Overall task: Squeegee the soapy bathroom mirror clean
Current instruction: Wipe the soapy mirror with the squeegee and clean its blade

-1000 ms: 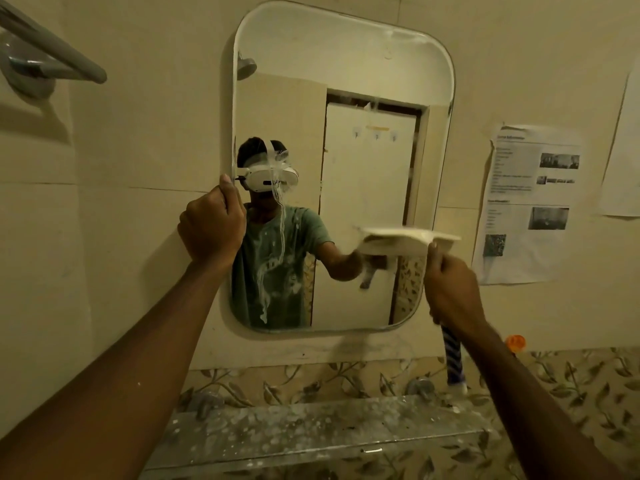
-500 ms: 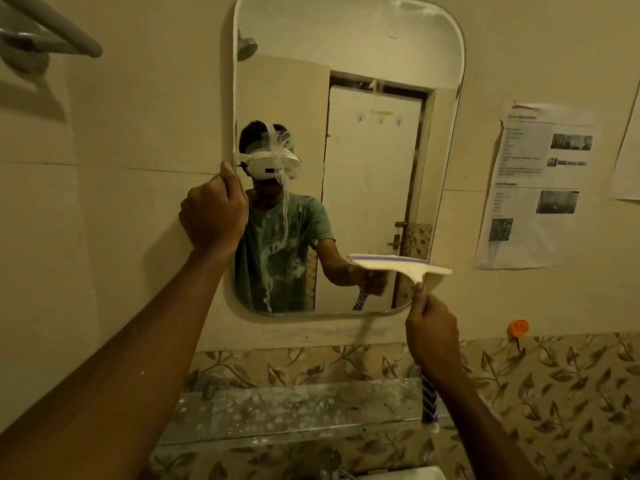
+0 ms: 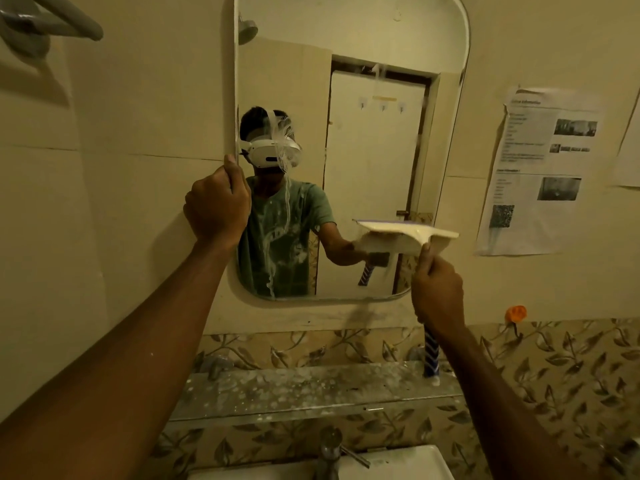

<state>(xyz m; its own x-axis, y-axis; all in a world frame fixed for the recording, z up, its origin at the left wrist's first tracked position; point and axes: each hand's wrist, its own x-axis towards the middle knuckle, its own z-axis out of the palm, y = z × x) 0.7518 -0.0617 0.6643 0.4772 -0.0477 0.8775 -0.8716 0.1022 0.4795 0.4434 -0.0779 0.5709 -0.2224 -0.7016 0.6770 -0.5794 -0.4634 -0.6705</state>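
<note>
At one mirror: left hand, right hand, one perhaps-soapy squeegee

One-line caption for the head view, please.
Left hand grips the edge of the mirror; right hand holds the squeegee against its lower right.

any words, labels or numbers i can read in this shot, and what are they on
No text here is legible.
The printed sheet on the wall right of the mirror: headings and lines too blurred to read.
The second sheet at the right edge: no print visible.
The yellow strip on the reflected door: too small to read.
The squeegee: no label visible.
</note>
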